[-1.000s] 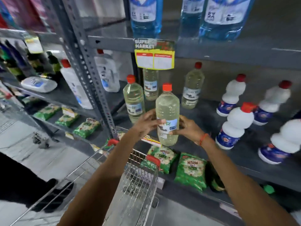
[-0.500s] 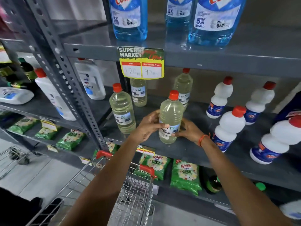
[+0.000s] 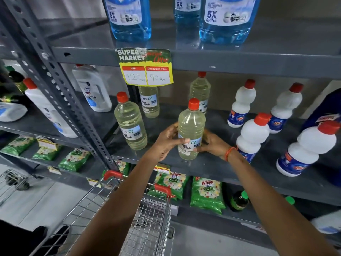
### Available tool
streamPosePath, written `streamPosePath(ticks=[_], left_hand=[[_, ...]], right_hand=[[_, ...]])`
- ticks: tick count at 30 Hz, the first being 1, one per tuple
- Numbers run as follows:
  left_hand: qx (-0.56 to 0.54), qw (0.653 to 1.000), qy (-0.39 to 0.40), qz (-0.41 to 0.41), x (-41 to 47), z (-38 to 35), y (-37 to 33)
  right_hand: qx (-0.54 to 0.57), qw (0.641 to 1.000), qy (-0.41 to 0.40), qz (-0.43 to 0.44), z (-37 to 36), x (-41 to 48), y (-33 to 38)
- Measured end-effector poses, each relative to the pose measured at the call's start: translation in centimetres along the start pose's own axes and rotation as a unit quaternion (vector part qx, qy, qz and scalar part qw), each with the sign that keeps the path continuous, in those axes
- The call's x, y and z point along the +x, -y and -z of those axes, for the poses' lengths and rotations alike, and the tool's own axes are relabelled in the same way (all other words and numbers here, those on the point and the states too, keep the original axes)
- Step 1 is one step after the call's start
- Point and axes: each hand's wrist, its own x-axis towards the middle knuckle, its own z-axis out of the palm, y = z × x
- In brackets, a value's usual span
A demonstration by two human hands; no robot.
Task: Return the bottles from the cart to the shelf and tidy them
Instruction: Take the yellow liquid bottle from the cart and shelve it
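Grey steel shelving (image 3: 212,167) filled the view, with the cart (image 3: 147,215) parked directly below the middle tier. Between the earlier frames and this one, the bottle (image 3: 191,130) came down from mid-air at the shelf front and now stood upright on the middle tier, near the edge. The left hand (image 3: 166,143) wrapped its label from the left, thumb across the front. The right hand (image 3: 212,143) steadied the right side, fingers against the lower body. Both hands remained closed on the bottle. Placement therefore appeared complete; release and alignment were judged outstanding.

A second bottle (image 3: 132,124) stood to the left, apart from the held one. Two more (image 3: 149,102) (image 3: 200,93) stood behind, the latter just behind the held bottle's neck. White bleach bottles (image 3: 252,133) stood close on the right, near the right wrist, limiting sideways clearance. A price tag (image 3: 145,67) hung from the tier above. Blue cleaner bottles (image 3: 129,17) occupied the top tier. Green packets (image 3: 206,194) lay on the tier below. The cart basket showed no bottles in its visible part.
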Motion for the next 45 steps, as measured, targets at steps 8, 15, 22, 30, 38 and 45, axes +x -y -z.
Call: streamPosePath(ticks=[8, 15, 22, 30, 38, 45], left_hand=[[0.198, 0.895, -0.350, -0.194, -6.3, 2.1, 2.7], [0.250, 0.866, -0.432, 0.000, -5.8, 8.4, 5.1], [0.242, 0.872, -0.424, 0.018, -3.1, 11.2, 5.5], [0.261, 0.852, -0.453, -0.019, -2.5, 11.4, 6.5], [0.239, 0.861, -0.449, -0.020, -2.5, 11.4, 6.7], [0.239, 0.862, -0.446, -0.020, -2.5, 11.5, 6.7]], right_hand=[[0.028, 0.983, -0.181, -0.010, -3.8, -1.5, -2.9], [0.066, 0.931, -0.357, 0.034, -9.8, 0.5, -5.1], [0.041, 0.898, -0.437, 0.023, -11.0, 2.3, -5.7], [0.022, 0.883, -0.468, 0.014, -11.2, 2.7, -5.9], [0.017, 0.889, -0.459, -0.005, -11.2, 2.5, -5.7], [0.017, 0.889, -0.457, -0.004, -11.3, 2.2, -5.2]])
